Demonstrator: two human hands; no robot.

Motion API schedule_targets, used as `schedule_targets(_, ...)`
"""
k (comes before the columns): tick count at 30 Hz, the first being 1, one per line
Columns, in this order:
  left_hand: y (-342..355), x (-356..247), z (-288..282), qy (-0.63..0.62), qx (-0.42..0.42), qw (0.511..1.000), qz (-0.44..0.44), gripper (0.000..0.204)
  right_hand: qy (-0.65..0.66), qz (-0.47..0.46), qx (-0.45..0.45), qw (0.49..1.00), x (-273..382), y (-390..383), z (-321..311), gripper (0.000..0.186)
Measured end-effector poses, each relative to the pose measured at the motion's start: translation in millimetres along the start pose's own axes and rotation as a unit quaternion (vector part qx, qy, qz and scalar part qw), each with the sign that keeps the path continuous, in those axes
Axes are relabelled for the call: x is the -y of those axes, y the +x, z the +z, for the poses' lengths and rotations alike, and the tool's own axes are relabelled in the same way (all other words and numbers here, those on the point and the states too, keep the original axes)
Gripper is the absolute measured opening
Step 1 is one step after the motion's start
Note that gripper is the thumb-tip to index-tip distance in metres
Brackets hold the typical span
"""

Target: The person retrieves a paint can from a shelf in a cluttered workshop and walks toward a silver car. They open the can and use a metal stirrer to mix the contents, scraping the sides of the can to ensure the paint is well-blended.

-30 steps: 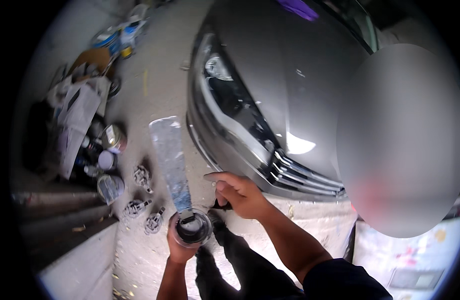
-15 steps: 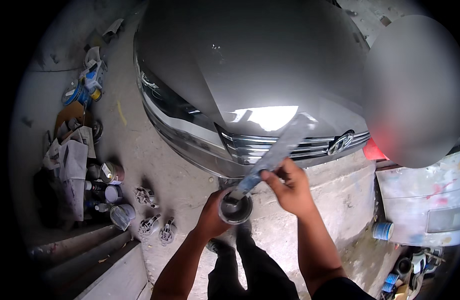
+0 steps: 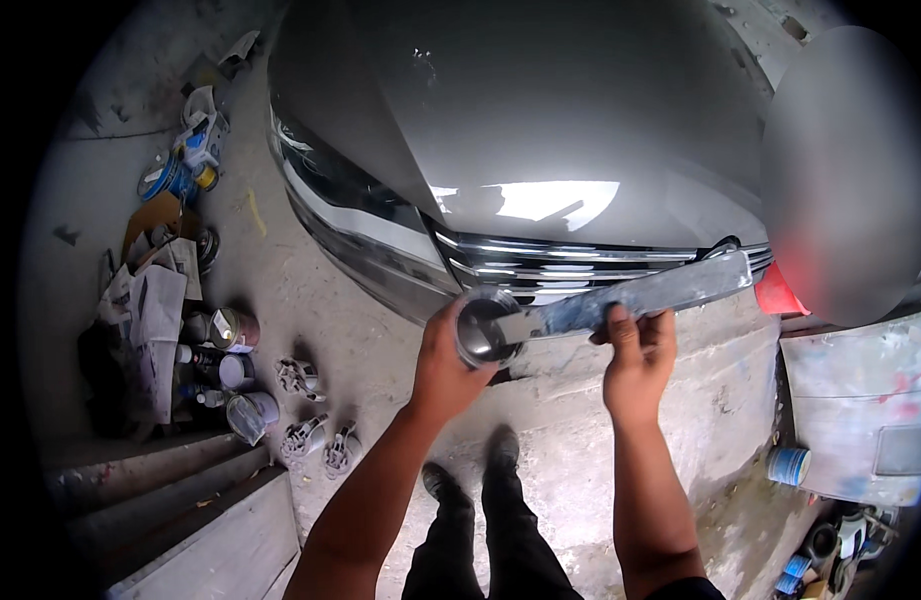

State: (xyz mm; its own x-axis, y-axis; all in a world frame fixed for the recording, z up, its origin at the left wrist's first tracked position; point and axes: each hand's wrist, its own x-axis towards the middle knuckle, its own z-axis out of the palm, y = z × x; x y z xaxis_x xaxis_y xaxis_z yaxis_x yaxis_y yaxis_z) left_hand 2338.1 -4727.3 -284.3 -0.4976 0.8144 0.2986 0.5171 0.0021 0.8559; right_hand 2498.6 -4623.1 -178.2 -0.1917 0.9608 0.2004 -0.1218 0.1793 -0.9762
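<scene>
My left hand (image 3: 446, 365) is wrapped round a see-through cup (image 3: 477, 362) with dark grey liquid inside, its mouth tilted so that the liquid shows. In my right hand (image 3: 637, 362), between thumb and fingers, is a long flat mixing stick (image 3: 690, 287), smeared with grey and pale paint. Its left end reaches over the rim into the cup, and its other end points right, nearly level. Both hands are in front of the chrome grille (image 3: 580, 262) of a grey car (image 3: 540, 120), which stands beyond them.
Cans, bottles and papers (image 3: 158, 310) line the left wall, near several pale objects (image 3: 302, 440) on the floor. A paint-stained panel (image 3: 850, 370), a blue can (image 3: 788, 465) and a red object (image 3: 778, 292) are on the right, near a blurred shape (image 3: 850, 180).
The cup has moved up and slightly right in view, tilting more. The mixing stick has swung from a steep slant to nearly level, and my right hand has shifted right.
</scene>
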Motion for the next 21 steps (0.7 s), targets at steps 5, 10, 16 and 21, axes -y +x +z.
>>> schedule_targets(5,11.2,-2.8,3.0,-0.024,-0.022,0.999,0.011,0.081,0.017,-0.056,-0.005,0.998,-11.0,19.3,-12.4,0.015)
schedule_targets(10,24.0,-3.6,8.2,0.051,0.007,0.998,0.033,0.086,0.008,-0.04,0.02,0.999,-31.4,17.9,-6.4,0.016)
schedule_targets(16,27.9,1.9,14.0,-0.012,0.02,0.999,-0.025,0.087,0.059,0.041,-0.042,0.997,-34.3,31.0,-29.2,0.018)
schedule_targets(21,35.6,2.0,19.8,-0.037,-0.001,0.998,-0.055,0.084,0.133,0.052,-0.075,0.987,-45.0,42.8,-49.6,0.013)
